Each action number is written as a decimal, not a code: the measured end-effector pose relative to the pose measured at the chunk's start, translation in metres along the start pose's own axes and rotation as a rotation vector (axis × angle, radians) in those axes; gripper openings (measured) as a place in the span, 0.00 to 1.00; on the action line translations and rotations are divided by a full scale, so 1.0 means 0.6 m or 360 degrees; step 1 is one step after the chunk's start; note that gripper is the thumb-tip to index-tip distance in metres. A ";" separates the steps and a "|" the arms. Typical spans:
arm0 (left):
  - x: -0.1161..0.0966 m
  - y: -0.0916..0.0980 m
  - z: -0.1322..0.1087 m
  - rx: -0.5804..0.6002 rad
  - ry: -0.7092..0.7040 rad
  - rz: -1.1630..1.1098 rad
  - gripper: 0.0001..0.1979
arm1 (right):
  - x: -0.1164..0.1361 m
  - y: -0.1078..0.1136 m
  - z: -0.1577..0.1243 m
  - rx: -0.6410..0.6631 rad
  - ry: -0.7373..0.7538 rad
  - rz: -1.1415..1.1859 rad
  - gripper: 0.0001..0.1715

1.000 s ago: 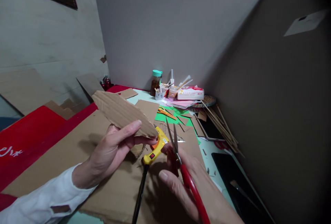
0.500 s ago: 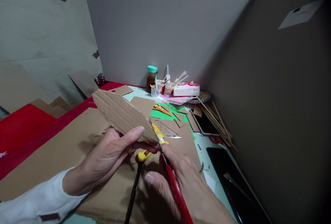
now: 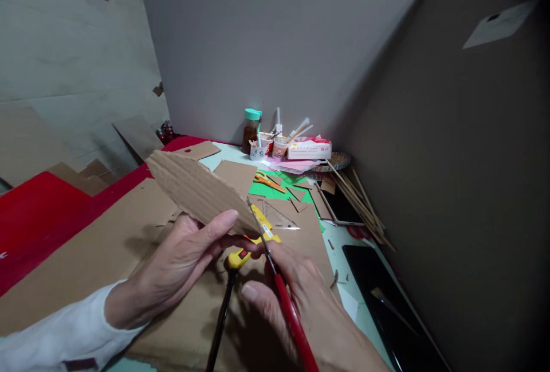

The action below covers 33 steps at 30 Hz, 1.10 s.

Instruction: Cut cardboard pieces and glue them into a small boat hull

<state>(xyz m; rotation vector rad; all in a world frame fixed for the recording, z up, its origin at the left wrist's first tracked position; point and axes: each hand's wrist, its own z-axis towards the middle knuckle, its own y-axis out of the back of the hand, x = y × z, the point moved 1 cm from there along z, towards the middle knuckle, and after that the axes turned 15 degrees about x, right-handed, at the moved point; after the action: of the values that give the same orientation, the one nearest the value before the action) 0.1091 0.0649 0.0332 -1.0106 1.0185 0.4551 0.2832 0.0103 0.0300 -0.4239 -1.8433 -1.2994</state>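
Two hands appear in the head view. The left hand (image 3: pixel 178 260) holds a pointed cardboard piece (image 3: pixel 197 188), thumb on the upper face, fingers beneath. The right hand (image 3: pixel 301 289) is closed around red-handled scissors (image 3: pixel 289 303); its grip inside the handle loops cannot be seen.

Position: the cardboard piece is raised over the large cardboard sheet (image 3: pixel 103 240), ahead and to the left of the right hand. Its long axis runs from upper left to lower right. The narrow lower-right end lies at the scissor blades, which slant across it; whether they bite the edge cannot be told. The left hand grips the piece near this end; the right hand is just beside it.

Count, head view: one cardboard piece, one pair of red-handled scissors, one yellow glue gun (image 3: pixel 234 260) below the hands, one clear set square (image 3: pixel 281 218), one pair of orange scissors (image 3: pixel 275 184), one jar (image 3: pixel 250 136), three paper cups (image 3: pixel 280 149).
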 end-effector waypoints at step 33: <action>0.015 -0.007 -0.009 -0.0039 0.0066 -0.0135 0.06 | 0.000 0.003 0.010 0.0004 0.0153 0.0064 0.15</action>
<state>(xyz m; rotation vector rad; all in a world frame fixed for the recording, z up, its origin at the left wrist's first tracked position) 0.1135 0.0570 0.0265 -1.0846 1.0050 0.3790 0.2818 0.0165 0.0303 -0.3886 -1.7480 -1.2689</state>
